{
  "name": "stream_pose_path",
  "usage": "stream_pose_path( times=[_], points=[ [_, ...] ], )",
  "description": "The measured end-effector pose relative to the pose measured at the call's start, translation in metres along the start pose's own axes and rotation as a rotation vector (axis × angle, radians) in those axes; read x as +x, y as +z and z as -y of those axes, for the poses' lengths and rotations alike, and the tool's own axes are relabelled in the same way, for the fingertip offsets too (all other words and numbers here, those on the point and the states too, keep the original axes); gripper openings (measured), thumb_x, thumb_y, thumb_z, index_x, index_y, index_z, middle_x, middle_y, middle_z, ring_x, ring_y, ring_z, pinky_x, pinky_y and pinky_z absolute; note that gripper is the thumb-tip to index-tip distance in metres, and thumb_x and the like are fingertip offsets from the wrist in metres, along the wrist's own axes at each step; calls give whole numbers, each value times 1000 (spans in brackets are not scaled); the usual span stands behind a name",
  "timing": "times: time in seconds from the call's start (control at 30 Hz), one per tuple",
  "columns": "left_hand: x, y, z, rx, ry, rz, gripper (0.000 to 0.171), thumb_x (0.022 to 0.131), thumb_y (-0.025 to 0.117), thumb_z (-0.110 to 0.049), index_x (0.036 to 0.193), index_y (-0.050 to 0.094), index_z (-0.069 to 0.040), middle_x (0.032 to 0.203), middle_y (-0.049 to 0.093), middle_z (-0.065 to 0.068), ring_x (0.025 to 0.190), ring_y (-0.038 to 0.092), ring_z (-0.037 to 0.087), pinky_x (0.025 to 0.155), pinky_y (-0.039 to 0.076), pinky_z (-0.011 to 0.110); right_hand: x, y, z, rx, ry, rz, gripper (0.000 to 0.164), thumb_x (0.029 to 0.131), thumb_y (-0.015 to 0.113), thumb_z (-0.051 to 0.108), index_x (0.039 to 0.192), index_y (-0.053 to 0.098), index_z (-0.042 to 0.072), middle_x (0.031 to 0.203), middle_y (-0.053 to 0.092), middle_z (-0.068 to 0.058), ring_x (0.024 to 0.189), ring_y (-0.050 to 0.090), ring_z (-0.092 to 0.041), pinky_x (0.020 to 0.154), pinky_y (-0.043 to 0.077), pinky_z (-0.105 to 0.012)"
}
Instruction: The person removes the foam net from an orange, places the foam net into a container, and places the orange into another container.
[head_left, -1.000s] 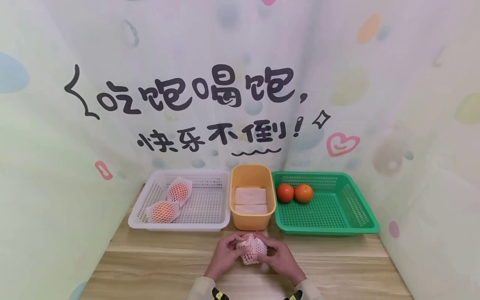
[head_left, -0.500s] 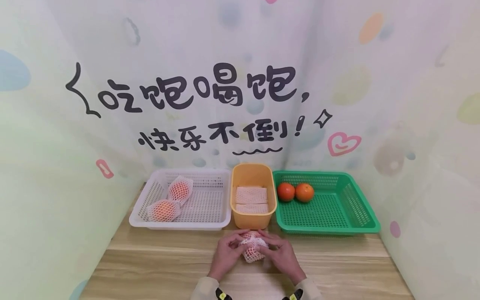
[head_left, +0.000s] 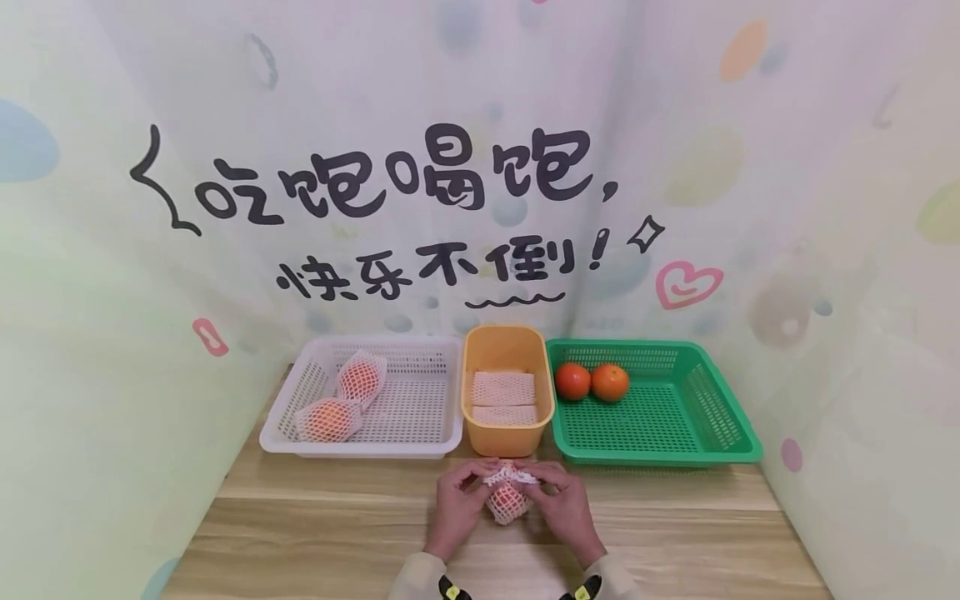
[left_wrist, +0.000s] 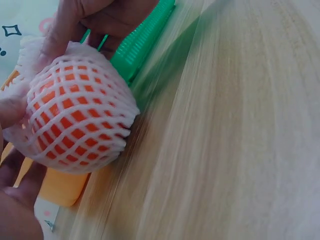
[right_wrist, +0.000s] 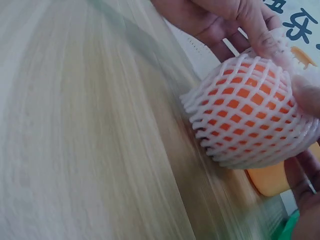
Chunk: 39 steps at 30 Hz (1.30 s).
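The netted fruit (head_left: 507, 505) sits between both hands, equally near each, midway between the table's (head_left: 337, 533) left and right edges, its bunched end toward the orange bin (head_left: 507, 440). Left hand (head_left: 456, 506) and right hand (head_left: 566, 507) pinch the foam net (head_left: 510, 477), fingers bent; only the wrist views clearly show its jagged near rim (left_wrist: 129, 133).

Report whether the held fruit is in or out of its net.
In: both wrist views show the fruit through the foam net; whether fully covered, cannot tell.
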<state>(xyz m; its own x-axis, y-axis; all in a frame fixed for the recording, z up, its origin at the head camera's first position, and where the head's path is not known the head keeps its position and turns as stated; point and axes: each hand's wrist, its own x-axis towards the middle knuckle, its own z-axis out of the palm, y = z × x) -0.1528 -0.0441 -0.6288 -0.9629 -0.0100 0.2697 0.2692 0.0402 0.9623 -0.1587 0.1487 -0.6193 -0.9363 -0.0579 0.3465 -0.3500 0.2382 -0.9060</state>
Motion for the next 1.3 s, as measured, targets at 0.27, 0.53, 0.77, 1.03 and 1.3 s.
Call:
stream_pose_path(
  times=[0.27, 0.53, 0.77, 1.03, 1.3],
  points=[
    [1, -6, 4, -94, -121, 183, 49, 83, 83, -19, 129, 67, -12, 147, 58, 11, 144, 49, 29, 115, 41, 18, 1, -7, -3, -65, 195, 282, 58, 86, 82, 23, 141, 62, 26, 151, 57, -3, 139, 51, -29, 108, 48, -35],
    [2, -13, 3, -37, -138, 282, 54, 86, 81, -17, 137, 64, -9, 146, 58, 14, 137, 54, 25, 110, 44, 17, 1, -7, -1, -37, 175, 300, 48, 86, 81, 21, 132, 69, 27, 144, 63, 5, 140, 51, -26, 113, 47, -47],
    [4, -11, 3, 138, -55, 176, 36, 84, 82, -30, 119, 76, -19, 130, 69, -2, 125, 62, 18, 105, 50, 21, 1, -4, 3, -53, 89, 193, 34, 80, 86, 23, 114, 79, 23, 129, 73, 7, 124, 63, -19, 110, 50, -36],
    [6, -6, -4, 231, 31, 45, 17, 84, 81, -21, 100, 80, -24, 107, 74, -10, 108, 65, 12, 104, 49, 32, 5, 8, 7, -33, -87, 56, 27, 80, 81, 0, 102, 82, 15, 103, 80, -2, 94, 65, -14, 83, 52, -20],
    [5, -6, -7, 214, 78, -4, 17, 82, 83, -23, 100, 81, -22, 102, 76, -9, 102, 66, 10, 95, 53, 27, 3, 7, 11, -123, -14, 140, 47, 84, 85, 20, 129, 71, 20, 134, 69, 1, 124, 59, -22, 106, 49, -37]
  ],
)
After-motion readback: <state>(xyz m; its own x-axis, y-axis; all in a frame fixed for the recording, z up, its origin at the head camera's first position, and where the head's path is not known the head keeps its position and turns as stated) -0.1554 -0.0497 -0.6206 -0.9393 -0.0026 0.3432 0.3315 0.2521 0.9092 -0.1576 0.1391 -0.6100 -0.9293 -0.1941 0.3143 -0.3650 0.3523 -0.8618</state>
